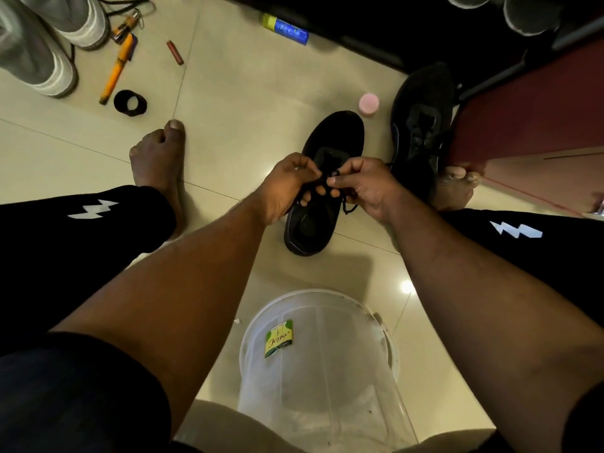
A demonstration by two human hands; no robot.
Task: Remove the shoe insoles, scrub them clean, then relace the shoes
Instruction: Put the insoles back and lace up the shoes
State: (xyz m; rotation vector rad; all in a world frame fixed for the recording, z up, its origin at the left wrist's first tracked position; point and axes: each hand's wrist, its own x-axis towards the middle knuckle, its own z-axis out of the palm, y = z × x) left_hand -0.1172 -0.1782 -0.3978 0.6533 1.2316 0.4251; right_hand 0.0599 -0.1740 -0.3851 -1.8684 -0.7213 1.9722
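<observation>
A black shoe [340,135] stands on the tiled floor between my bare feet, toe pointing away. My left hand [287,184] and my right hand [366,184] meet over its tongue. Each pinches part of the black lace [348,206], which loops between the fingertips; a loose end hangs at the shoe's right side. The shoe's opening is dark, so I cannot tell what lies inside it. A second black shoe [421,125] stands to the right, laced, against a red cabinet.
A clear plastic bucket [313,364] with a green label sits close in front of me. A pink round lid [369,104] lies behind the shoes. At far left are grey sneakers [39,50], an orange pen [116,71], a black band [130,103] and a blue tube [287,29].
</observation>
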